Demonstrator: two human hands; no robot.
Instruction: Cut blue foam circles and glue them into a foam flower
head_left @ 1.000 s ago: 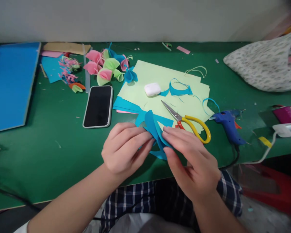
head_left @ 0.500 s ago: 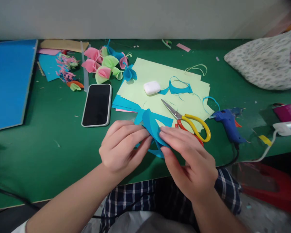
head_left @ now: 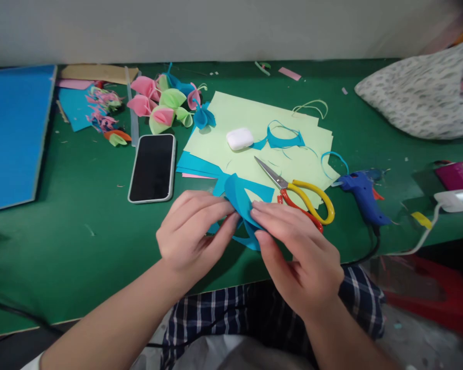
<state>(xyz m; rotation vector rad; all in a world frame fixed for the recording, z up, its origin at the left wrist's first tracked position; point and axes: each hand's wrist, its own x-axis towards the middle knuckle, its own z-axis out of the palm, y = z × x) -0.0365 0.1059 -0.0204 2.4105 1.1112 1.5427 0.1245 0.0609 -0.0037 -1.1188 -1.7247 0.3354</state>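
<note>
A curved piece of blue paper (head_left: 239, 198) is pinched between my two hands above the table's front part. My left hand (head_left: 196, 226) is closed on its left edge, thumb under and fingers on top. On the right edge, my right hand (head_left: 299, 246) grips it between thumb and fingertips. Blue paper offcuts (head_left: 249, 240) lie beneath and behind it, partly hidden by the hands. Scissors (head_left: 289, 187) with yellow and red handles rest just beyond my right hand, blades apart, on light green paper sheets (head_left: 216, 115).
A phone (head_left: 152, 168) lies left of the sheets. Folded paper petals (head_left: 164, 103) stand behind it. On the sheets sits a white case (head_left: 239, 139). A blue glue gun (head_left: 362, 195) with its cord is at the right, near a patterned cloth bag (head_left: 420, 97).
Almost nothing differs. The view has shifted slightly, and both hands keep their hold on the blue paper.
</note>
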